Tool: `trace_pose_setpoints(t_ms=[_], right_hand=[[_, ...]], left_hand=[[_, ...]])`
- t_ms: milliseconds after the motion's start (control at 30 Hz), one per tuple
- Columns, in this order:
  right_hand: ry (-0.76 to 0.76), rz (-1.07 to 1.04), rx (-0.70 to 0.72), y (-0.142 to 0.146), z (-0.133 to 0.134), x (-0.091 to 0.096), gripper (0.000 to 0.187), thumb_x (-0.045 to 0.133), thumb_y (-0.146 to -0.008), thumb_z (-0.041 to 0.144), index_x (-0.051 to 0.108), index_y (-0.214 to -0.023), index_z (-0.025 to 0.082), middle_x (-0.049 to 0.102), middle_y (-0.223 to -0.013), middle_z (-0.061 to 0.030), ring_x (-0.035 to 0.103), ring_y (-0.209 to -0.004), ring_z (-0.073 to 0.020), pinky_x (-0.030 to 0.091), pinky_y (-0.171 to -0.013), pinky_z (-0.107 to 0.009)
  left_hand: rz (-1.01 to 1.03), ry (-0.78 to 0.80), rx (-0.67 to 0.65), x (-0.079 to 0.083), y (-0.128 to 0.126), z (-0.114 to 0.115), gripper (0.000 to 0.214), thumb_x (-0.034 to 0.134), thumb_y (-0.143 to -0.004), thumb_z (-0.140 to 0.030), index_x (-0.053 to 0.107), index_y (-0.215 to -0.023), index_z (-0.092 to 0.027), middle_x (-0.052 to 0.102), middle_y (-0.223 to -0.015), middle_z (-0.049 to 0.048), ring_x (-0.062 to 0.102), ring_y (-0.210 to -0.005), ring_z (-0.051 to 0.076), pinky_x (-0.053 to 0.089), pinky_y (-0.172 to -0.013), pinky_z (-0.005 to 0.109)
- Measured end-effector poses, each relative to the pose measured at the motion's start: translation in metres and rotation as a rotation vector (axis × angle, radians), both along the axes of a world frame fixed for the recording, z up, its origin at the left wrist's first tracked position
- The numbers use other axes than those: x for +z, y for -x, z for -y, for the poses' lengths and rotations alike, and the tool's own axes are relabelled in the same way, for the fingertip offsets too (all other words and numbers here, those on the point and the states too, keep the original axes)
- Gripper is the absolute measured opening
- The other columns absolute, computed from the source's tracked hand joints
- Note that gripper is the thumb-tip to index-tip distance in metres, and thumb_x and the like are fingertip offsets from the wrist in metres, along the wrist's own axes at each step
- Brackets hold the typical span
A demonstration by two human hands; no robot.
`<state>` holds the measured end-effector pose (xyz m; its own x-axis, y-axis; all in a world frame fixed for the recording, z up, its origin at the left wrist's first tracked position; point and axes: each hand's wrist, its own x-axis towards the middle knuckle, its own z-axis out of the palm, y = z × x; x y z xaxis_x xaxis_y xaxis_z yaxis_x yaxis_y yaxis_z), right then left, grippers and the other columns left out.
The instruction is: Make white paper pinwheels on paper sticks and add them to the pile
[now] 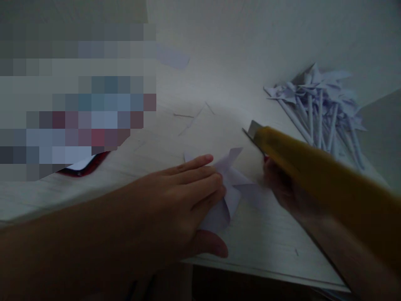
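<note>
My left hand [188, 192] lies flat on a folded white paper pinwheel [233, 196], its fingers stretched out and pressing the paper to the table. Part of the pinwheel is hidden beneath the palm. To the right, my right hand [282, 184] is wrapped round a long yellow tool [307, 167] with a metal front end. This tool is raised above the table and partly smeared by motion. It covers much of the hand, and its exact kind is not clear. Its metal tip points toward the far left, apart from the paper.
Several paper pinwheels on rolled paper sticks [319, 113] lie heaped at the right by the wall. Thin sticks or strips [196, 117] and a paper piece [173, 56] lie farther back. A red-edged object [81, 169] shows below a pixelated area at left. The table's front edge [266, 271] is close.
</note>
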<state>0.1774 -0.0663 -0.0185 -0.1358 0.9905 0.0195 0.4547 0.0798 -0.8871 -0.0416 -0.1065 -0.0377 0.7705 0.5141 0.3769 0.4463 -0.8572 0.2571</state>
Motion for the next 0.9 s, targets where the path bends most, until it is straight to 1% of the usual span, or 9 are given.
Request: trace_pose_setpoints(t_ms=[100, 200, 267, 400, 467, 567, 667, 800, 900], right_hand=[[0.015, -0.176, -0.070, 0.006, -0.004, 0.001, 0.029, 0.050, -0.081, 0.034, 0.043, -0.056, 0.021, 0.043, -0.040, 0.0062, 0.033, -0.029, -0.0063, 0.019, -0.029, -0.019], [0.054, -0.262, -0.080, 0.019, -0.003, -0.002, 0.021, 0.053, -0.079, 0.033, 0.049, -0.063, 0.019, 0.051, -0.050, 0.0037, 0.042, -0.037, -0.0066, 0.027, -0.033, -0.018], [0.001, -0.164, -0.068, 0.027, 0.000, -0.005, 0.018, 0.055, -0.078, 0.032, 0.051, -0.067, 0.019, 0.052, -0.053, 0.0034, 0.044, -0.043, -0.0069, 0.031, -0.038, -0.019], [-0.188, 0.183, 0.024, 0.038, 0.007, -0.007, 0.012, 0.056, -0.076, 0.030, 0.053, -0.072, 0.019, 0.051, -0.057, 0.0030, 0.046, -0.050, -0.0084, 0.034, -0.045, -0.021], [-0.226, 0.306, 0.069, 0.040, 0.008, -0.008, 0.014, 0.056, -0.077, 0.030, 0.053, -0.071, 0.018, 0.051, -0.057, 0.0030, 0.045, -0.051, -0.0083, 0.033, -0.046, -0.021], [-0.257, 0.404, 0.093, 0.038, 0.008, -0.008, 0.020, 0.053, -0.079, 0.032, 0.050, -0.066, 0.018, 0.049, -0.054, 0.0033, 0.041, -0.048, -0.0077, 0.031, -0.046, -0.022], [-0.279, 0.500, 0.146, 0.036, 0.007, -0.003, 0.024, 0.048, -0.082, 0.034, 0.052, -0.065, 0.017, 0.052, -0.056, 0.0012, 0.043, -0.051, -0.0087, 0.032, -0.049, -0.023], [-0.254, 0.691, 0.223, 0.037, 0.012, 0.011, 0.026, 0.046, -0.083, 0.038, 0.056, -0.074, 0.016, 0.058, -0.068, -0.0038, 0.050, -0.060, -0.0130, 0.038, -0.055, -0.026], [-0.240, 0.800, 0.301, 0.037, 0.022, 0.020, 0.018, 0.046, -0.084, 0.029, 0.058, -0.086, 0.015, 0.060, -0.081, -0.0075, 0.055, -0.071, -0.0172, 0.044, -0.064, -0.030]], left_hand=[[0.048, 0.062, 0.055, 0.005, -0.006, -0.002, 0.034, 0.050, -0.083, -0.041, 0.059, -0.106, -0.017, 0.063, -0.104, 0.0058, 0.051, -0.111, 0.020, 0.036, -0.103, 0.035], [0.053, 0.083, 0.067, 0.004, -0.008, -0.002, 0.040, 0.050, -0.082, -0.044, 0.056, -0.111, -0.016, 0.062, -0.105, 0.0070, 0.050, -0.113, 0.021, 0.036, -0.104, 0.035], [0.054, 0.078, 0.059, 0.003, -0.009, -0.001, 0.043, 0.049, -0.082, -0.046, 0.056, -0.111, -0.015, 0.062, -0.105, 0.0076, 0.050, -0.112, 0.021, 0.035, -0.104, 0.034], [0.083, 0.052, 0.079, 0.001, -0.013, -0.001, 0.047, 0.046, -0.082, -0.050, 0.058, -0.106, -0.011, 0.062, -0.106, 0.0099, 0.048, -0.114, 0.021, 0.035, -0.105, 0.032], [0.088, 0.039, 0.078, 0.001, -0.015, -0.001, 0.050, 0.045, -0.082, -0.050, 0.058, -0.105, -0.008, 0.061, -0.106, 0.0116, 0.048, -0.115, 0.022, 0.035, -0.104, 0.031], [0.086, 0.025, 0.066, -0.001, -0.015, -0.002, 0.052, 0.044, -0.083, -0.050, 0.056, -0.107, -0.006, 0.061, -0.107, 0.0129, 0.048, -0.114, 0.022, 0.037, -0.103, 0.033], [0.069, 0.022, 0.070, -0.002, -0.014, -0.001, 0.052, 0.047, -0.082, -0.050, 0.055, -0.109, -0.007, 0.060, -0.108, 0.0130, 0.048, -0.115, 0.023, 0.037, -0.103, 0.034], [0.043, 0.012, 0.078, 0.000, -0.013, 0.000, 0.052, 0.049, -0.080, -0.050, 0.055, -0.111, -0.008, 0.059, -0.110, 0.0123, 0.047, -0.116, 0.023, 0.035, -0.104, 0.035], [0.028, -0.004, 0.073, 0.004, -0.012, 0.000, 0.049, 0.047, -0.082, -0.048, 0.055, -0.111, -0.008, 0.059, -0.112, 0.0122, 0.047, -0.116, 0.022, 0.035, -0.104, 0.034]])
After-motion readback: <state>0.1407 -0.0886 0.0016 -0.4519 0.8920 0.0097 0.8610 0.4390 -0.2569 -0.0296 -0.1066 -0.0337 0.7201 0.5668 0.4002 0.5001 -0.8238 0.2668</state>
